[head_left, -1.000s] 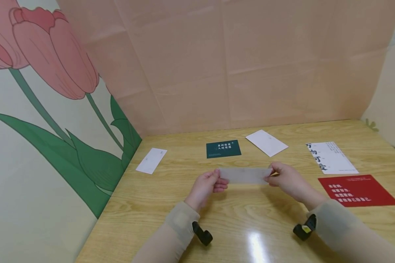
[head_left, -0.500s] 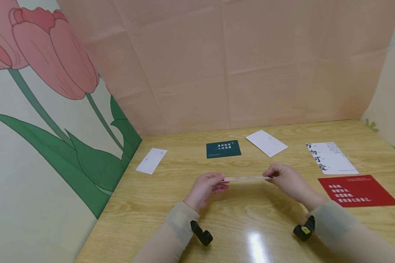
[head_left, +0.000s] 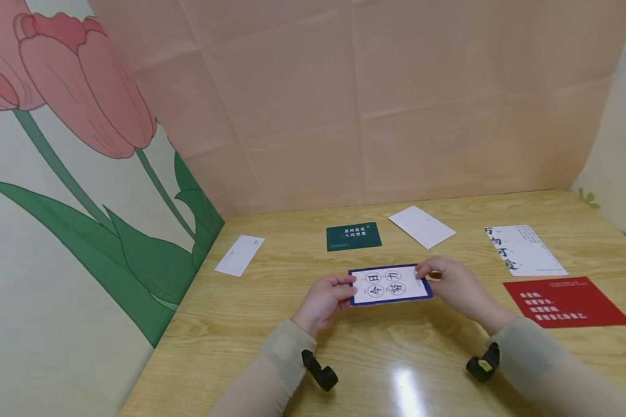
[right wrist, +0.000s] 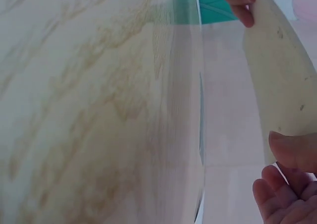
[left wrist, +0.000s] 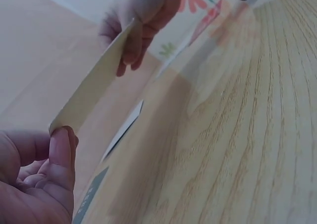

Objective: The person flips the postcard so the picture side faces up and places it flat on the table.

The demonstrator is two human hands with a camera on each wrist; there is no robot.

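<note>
A white card (head_left: 403, 278) with a dark blue border and circled black characters is stretched between both hands over the table. My left hand (head_left: 323, 301) pinches its left edge, fingers on the printed face. On the opposite side my right hand (head_left: 456, 284) grips the right end between thumb and fingers. In the left wrist view the pale back of the card (left wrist: 94, 85) slants up from the left hand (left wrist: 39, 184) to the right. The right wrist view has the plain back of the card (right wrist: 280, 80) running between the right thumb (right wrist: 297, 152) and the left fingers at the top.
On the wooden table (head_left: 229, 324) lie a small white card (head_left: 240, 255) at left, a dark green card (head_left: 354, 236) and a white card (head_left: 422, 227) behind the hands. At right are a white lettered card (head_left: 531, 252) and a red one (head_left: 568, 301).
The held card has been turned over between the hands: its plain grey-white side showed first, then its thin edge, now its printed face. Both hands stay in nearly the same place.
</note>
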